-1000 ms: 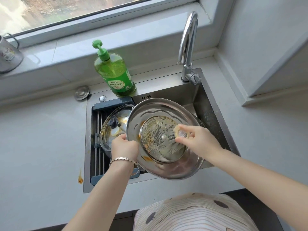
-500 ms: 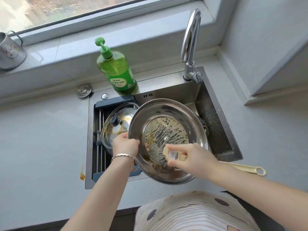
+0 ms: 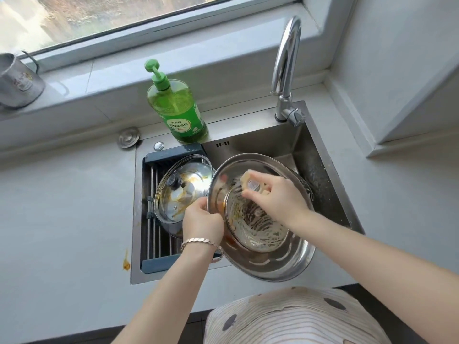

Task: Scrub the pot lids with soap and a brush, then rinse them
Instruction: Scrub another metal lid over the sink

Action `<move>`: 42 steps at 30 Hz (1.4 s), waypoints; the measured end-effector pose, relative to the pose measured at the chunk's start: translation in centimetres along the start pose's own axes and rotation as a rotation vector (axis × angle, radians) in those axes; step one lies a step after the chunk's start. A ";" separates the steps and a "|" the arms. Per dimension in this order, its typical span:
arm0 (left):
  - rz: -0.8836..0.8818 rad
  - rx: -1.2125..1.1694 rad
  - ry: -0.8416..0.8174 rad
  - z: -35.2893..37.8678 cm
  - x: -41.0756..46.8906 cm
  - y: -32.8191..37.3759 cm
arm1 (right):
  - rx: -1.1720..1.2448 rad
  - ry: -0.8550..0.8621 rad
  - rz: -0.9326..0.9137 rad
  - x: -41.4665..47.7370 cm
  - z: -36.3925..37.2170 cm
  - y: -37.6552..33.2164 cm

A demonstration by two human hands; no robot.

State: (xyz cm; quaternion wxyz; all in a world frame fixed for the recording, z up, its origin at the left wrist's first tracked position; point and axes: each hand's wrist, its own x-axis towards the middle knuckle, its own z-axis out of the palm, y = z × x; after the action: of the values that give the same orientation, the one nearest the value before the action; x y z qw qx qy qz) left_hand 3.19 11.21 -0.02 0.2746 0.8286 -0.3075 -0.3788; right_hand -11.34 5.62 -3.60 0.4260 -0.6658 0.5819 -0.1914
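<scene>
Left of the left hand (image 3: 202, 223), a round glass lid (image 3: 188, 187) with a black knob lies smeared orange. Beyond stands a green soap bottle (image 3: 177, 112), its label's Chinese writing too small to read. The left hand grips the rim of a dished steel lid (image 3: 278, 264) with sudsy glass at its centre. The right hand (image 3: 278, 202) pinches a cream brush (image 3: 252, 185) against it.

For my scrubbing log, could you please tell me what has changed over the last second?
The right hand, still gripping the brush, swept it across the lid from the lower part to the upper part. The left hand still holds the lid's left rim; the other lid and soap bottle stayed put.
</scene>
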 end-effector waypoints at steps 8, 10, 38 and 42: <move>-0.056 -0.032 -0.010 -1.7 0.5 0.1 | -0.125 0.321 0.056 1.2 -1.0 2.5; -0.074 -0.043 -0.009 -1.8 0.6 0.0 | -0.270 0.360 -0.056 1.0 -1.2 2.2; 0.083 0.051 -0.009 -1.5 0.1 0.3 | 0.192 0.140 0.012 3.1 -1.8 2.1; 0.091 0.069 -0.007 -1.2 -0.3 0.2 | 0.220 0.197 0.140 2.2 -1.1 3.4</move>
State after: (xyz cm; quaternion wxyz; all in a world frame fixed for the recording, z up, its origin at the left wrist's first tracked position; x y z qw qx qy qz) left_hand 3.95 11.61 0.97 0.2617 0.8215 -0.3584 -0.3579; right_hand -13.69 3.29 -6.14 0.4495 -0.5511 0.6413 -0.2881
